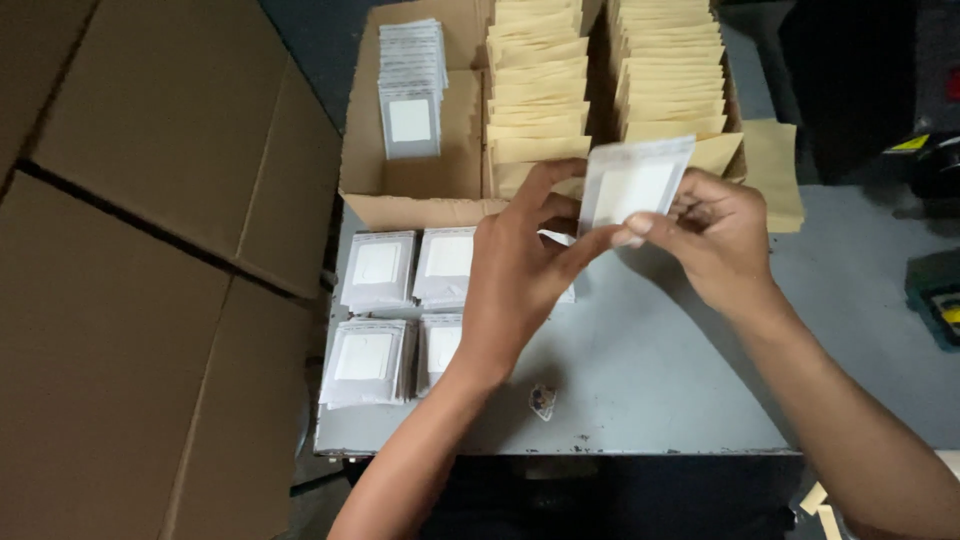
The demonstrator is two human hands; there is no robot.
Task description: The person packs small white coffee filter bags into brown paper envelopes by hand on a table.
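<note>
Both hands hold one clear plastic pouch with a white square inside (635, 185) above the grey table (640, 380). My left hand (520, 275) grips its lower left edge with thumb and fingers. My right hand (715, 235) pinches its right side. Just behind the pouch stands an open cardboard box (410, 195) with two rows of upright tan paper envelopes (540, 90) and a short row of the same clear pouches (410, 85). Several stacks of pouches (380, 270) lie on the table to the left of my left hand.
Large flat cardboard boxes (150, 250) fill the left side. A loose tan envelope (775, 170) lies right of the open box. A small crumpled scrap (542, 400) lies near the table's front edge. A dark device with yellow marks (935, 295) sits at the right edge.
</note>
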